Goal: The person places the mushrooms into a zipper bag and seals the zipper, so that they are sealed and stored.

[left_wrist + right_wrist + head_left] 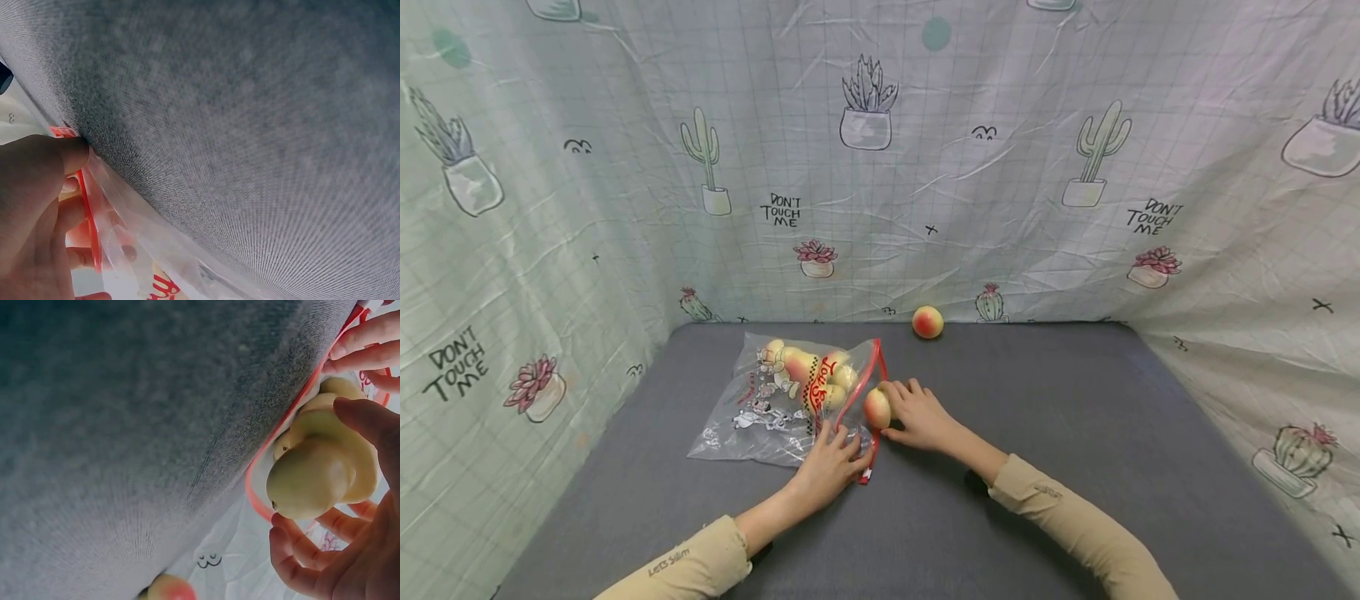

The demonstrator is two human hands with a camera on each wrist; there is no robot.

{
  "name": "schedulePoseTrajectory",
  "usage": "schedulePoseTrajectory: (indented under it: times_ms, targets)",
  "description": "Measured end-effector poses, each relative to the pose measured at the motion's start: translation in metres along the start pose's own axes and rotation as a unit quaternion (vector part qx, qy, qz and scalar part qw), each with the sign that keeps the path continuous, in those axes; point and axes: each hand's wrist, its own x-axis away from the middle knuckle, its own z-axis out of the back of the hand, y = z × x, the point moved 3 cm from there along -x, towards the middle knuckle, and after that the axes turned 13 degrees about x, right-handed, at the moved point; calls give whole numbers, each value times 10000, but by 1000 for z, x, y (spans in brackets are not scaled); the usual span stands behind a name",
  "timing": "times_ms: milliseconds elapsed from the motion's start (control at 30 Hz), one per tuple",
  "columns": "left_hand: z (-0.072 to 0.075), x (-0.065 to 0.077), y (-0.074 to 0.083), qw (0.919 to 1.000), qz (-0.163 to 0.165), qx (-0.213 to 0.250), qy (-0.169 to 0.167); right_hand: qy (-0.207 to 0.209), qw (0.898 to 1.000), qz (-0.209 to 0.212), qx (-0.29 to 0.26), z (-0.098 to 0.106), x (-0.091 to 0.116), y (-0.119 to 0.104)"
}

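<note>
A clear zip bag [718, 433] with a red zip edge lies on the table, several yellow-and-red fruits [844, 375] inside it. At the near end of its mouth, my left hand [831, 468] holds the bag's edge; in the left wrist view the thumb and fingers of that left hand [37, 200] lie on either side of the red zip [90, 219]. My right hand [921, 417] grips a peach [877, 409] at the bag's mouth. The right wrist view shows this peach [306, 478] between thumb and fingers, other fruits behind it.
Another peach [928, 322] sits at the back edge of the dark grey table [1037, 400]. A patterned cloth curtain [925, 183] rises behind the table and along both sides.
</note>
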Motion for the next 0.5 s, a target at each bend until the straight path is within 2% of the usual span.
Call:
schedulePoseTrajectory:
  times_ms: [500]
  targets:
    - [1, 0, 0, 10000, 17, -2, 6, -192, 9997, 109, 125, -2, -8, -8]
